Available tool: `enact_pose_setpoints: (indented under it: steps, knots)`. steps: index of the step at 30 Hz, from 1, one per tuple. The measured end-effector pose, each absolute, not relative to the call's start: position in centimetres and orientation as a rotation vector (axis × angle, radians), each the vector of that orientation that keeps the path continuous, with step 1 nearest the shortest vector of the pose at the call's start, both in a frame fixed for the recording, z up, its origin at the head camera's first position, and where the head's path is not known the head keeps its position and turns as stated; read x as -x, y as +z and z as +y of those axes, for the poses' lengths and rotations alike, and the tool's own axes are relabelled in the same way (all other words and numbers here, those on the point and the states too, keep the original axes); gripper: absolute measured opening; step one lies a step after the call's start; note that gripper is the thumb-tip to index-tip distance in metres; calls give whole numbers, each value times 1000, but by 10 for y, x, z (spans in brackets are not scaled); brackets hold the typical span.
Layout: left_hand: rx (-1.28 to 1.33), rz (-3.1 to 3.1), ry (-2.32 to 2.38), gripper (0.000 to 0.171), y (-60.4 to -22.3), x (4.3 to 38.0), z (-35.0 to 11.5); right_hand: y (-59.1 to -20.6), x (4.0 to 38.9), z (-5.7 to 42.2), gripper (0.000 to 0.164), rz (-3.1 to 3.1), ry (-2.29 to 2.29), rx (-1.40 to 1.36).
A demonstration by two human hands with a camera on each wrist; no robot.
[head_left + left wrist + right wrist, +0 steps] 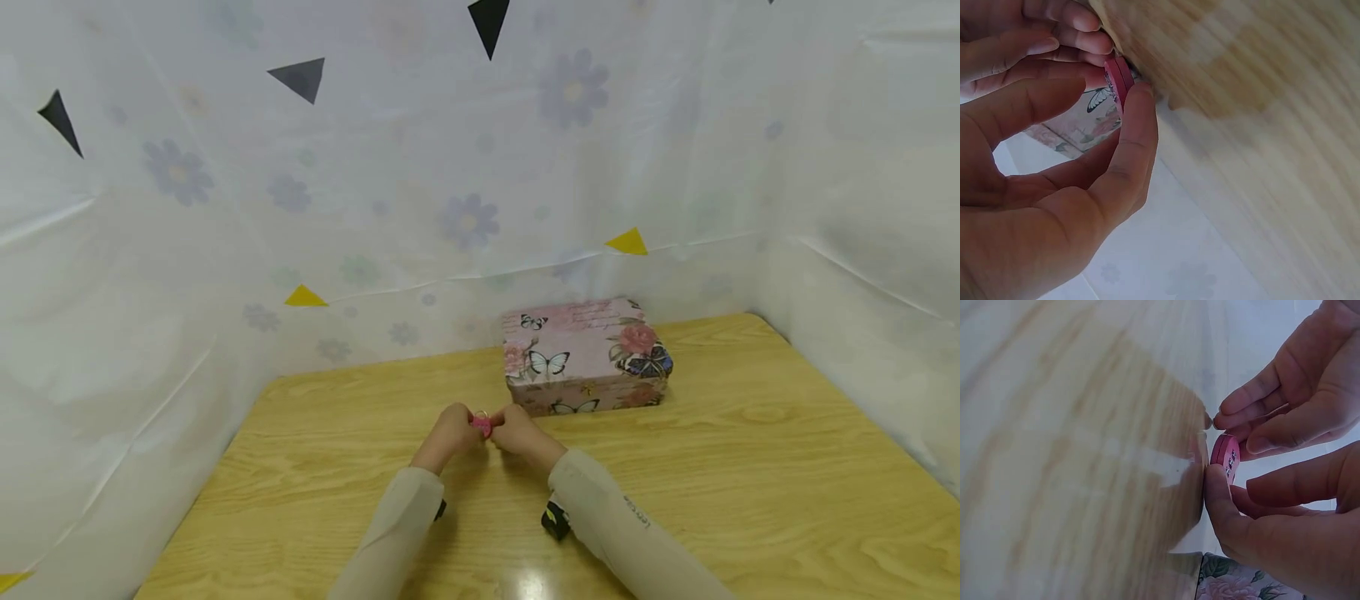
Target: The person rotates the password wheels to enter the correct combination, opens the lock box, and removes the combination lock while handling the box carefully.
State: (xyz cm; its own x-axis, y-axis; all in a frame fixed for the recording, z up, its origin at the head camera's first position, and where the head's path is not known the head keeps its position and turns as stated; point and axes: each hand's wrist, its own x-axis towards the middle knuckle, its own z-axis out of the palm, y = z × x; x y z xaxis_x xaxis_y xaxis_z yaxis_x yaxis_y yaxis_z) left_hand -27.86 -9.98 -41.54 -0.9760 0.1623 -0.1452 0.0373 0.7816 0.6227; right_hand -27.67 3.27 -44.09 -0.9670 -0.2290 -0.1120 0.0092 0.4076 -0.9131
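Observation:
A small pink keychain (482, 427) with a metal ring sits between both hands in front of the box. It looks thick, with rounded edges and a seam along its side; dark print shows on the face of the pink keychain (1230, 456) in the right wrist view. My left hand (454, 433) holds it from the left by the fingertips, and my right hand (517, 431) from the right. Fingers of both hands curl about it, close to the tabletop. Whether each thumb tip touches it is hard to see.
Behind the right hand stands a closed pink box (585, 354) printed with butterflies and roses. The wooden table (337, 467) ends at a white flowered sheet (405, 208) at the back and sides. A black piece (556, 521) shows beneath the right sleeve.

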Motion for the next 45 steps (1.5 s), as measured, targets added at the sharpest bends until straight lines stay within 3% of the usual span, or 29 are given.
enact_pose_setpoints:
  steps: [17,26,30,33,35,37,40,45]
  knots:
    - [-179,2816,935,41,-416,277,-98,-439,276,29,32,2492,-1481,238]
    - [-170,2801,950,40,-417,275,-99,-441,277,29,35,2503,-1456,272]
    - [-157,2793,961,38,-418,275,-99,-463,293,30,43,2529,-1423,302]
    - [-195,2829,919,36,-418,274,-99,-515,324,34,44,2625,-1388,437]
    - [-239,2857,896,34,-419,272,-100,-527,330,36,41,2642,-1375,449]
    - [-271,2871,883,29,-418,269,-103,-523,325,37,36,2628,-1405,440]
    - [-290,2862,907,16,-416,261,-108,-466,285,42,29,2560,-1428,341]
    - [-288,2818,968,37,-408,244,-118,-420,243,56,22,2583,-1423,462]
